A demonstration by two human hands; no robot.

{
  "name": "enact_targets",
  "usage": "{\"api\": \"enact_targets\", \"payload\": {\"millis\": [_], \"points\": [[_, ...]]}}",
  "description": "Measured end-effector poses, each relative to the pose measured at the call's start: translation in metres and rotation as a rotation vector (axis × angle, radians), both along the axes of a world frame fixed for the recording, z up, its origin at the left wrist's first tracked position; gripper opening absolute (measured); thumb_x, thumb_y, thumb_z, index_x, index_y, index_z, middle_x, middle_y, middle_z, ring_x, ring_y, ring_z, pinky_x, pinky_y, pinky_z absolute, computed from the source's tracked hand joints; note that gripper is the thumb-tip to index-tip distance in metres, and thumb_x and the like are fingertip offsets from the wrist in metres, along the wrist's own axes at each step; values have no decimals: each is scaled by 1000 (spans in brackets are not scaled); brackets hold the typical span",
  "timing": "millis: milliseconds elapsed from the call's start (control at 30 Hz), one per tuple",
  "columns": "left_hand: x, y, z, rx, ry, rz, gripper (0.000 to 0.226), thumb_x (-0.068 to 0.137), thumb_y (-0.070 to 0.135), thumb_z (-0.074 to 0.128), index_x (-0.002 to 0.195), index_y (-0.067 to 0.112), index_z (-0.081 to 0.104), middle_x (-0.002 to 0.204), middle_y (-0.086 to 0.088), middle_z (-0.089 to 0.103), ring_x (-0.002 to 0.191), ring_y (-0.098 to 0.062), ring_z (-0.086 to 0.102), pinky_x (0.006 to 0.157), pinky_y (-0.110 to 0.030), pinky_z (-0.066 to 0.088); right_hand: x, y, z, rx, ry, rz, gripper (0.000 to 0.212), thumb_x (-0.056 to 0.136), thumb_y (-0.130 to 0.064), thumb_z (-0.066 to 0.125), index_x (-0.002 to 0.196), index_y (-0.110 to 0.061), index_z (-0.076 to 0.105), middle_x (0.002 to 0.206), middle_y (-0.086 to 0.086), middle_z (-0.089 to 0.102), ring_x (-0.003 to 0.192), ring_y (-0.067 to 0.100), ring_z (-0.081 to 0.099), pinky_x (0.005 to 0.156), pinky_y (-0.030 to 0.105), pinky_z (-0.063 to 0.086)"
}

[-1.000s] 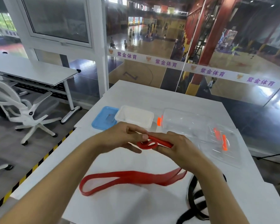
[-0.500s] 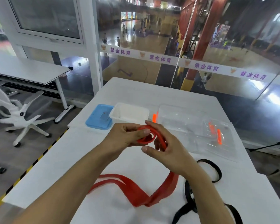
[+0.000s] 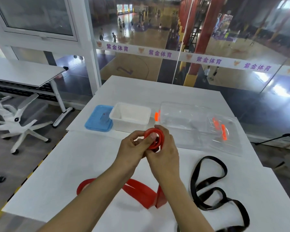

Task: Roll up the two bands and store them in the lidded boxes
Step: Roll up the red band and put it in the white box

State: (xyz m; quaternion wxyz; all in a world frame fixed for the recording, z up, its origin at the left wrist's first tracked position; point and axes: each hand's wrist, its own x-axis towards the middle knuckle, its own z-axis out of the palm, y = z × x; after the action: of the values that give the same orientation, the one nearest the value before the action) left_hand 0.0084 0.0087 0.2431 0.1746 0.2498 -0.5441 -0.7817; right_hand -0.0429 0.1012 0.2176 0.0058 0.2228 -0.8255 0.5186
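Both hands hold the red band (image 3: 155, 138) above the white table (image 3: 84, 158). My left hand (image 3: 132, 151) pinches the small coil from the left, thumb on its centre. My right hand (image 3: 164, 153) wraps it from the right. The band's loose tail trails down under my wrists and lies folded on the table near me. A black band (image 3: 208, 183) lies unrolled in loops to the right. Behind the hands stand an open white box (image 3: 130, 115), its blue lid (image 3: 99, 118) to the left, a clear box (image 3: 181, 117) and a clear lid with orange clips (image 3: 224, 131).
The table's left edge drops to a floor with yellow-black tape. A white swivel chair (image 3: 15, 118) and another white desk (image 3: 25, 72) stand to the left. A glass wall rises behind the table's far edge.
The red coil has grown by further turns and is held higher. The loose tail has shortened and drawn in toward me, now folded under my wrists. The view has tilted down.
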Motion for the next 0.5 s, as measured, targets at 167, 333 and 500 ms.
{"api": "enact_targets", "payload": {"millis": [167, 333, 500], "points": [[9, -27, 0, -72, -73, -270, 50, 77, 37, 77, 115, 5, 71, 106, -14, 79, 102, -27, 77, 92, -38, 60, -26, 19, 1, 231, 102, 244, 62, 91, -38, 73, 144, -52, 45, 112, -13, 61, 99, 10, 64, 91, 33, 55], [12, -57, 13, -318, -139, -502, 31, 89, 20, 75, 119, 10, 73, 111, -9, 79, 106, -22, 75, 93, -33, 59, -39, 26, 17, 524, 270, 481, 77, 94, -38, 74, 155, -58, 30, 97, -10, 47, 84, 13, 57, 83, 32, 55], [13, -61, 17, -562, -190, -586, 36, 83, 22, 83, 116, 13, 74, 108, -4, 80, 104, -19, 75, 94, -34, 59, -34, 29, 25, 585, 251, 539, 86, 94, -37, 73, 157, -61, 19, 101, -11, 46, 85, 13, 55, 82, 29, 53]]}}
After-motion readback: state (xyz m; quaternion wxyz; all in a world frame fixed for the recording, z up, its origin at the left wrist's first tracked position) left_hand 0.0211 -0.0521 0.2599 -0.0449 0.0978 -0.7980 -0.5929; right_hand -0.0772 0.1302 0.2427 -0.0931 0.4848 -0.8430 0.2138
